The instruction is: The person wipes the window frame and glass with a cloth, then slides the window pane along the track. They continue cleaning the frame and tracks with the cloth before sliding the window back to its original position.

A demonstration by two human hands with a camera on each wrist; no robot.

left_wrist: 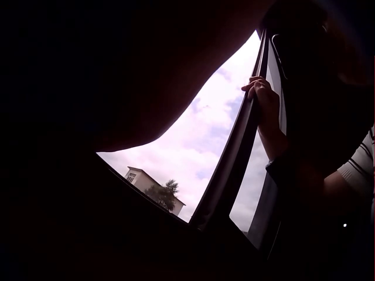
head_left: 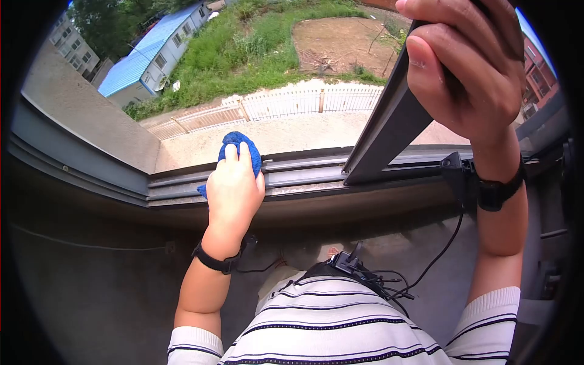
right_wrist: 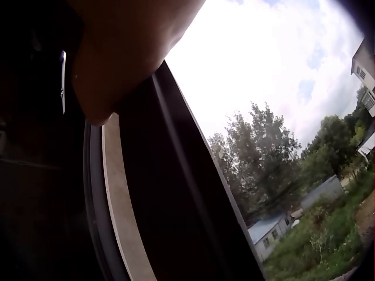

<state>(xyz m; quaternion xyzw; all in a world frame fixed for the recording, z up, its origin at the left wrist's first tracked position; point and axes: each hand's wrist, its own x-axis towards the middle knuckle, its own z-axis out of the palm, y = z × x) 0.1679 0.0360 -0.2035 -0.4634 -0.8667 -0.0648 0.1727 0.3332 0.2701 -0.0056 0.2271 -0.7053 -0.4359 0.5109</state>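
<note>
left hand [head_left: 236, 185] holds blue cloth [head_left: 233, 139] on window track [head_left: 304, 174]

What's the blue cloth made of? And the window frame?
The cloth looks like soft, matte fabric, maybe microfibre: it bunches and doesn't shine. The window frame seems smooth, dark metal, from its straight edges and faint sheen, though plastic is possible.
</note>
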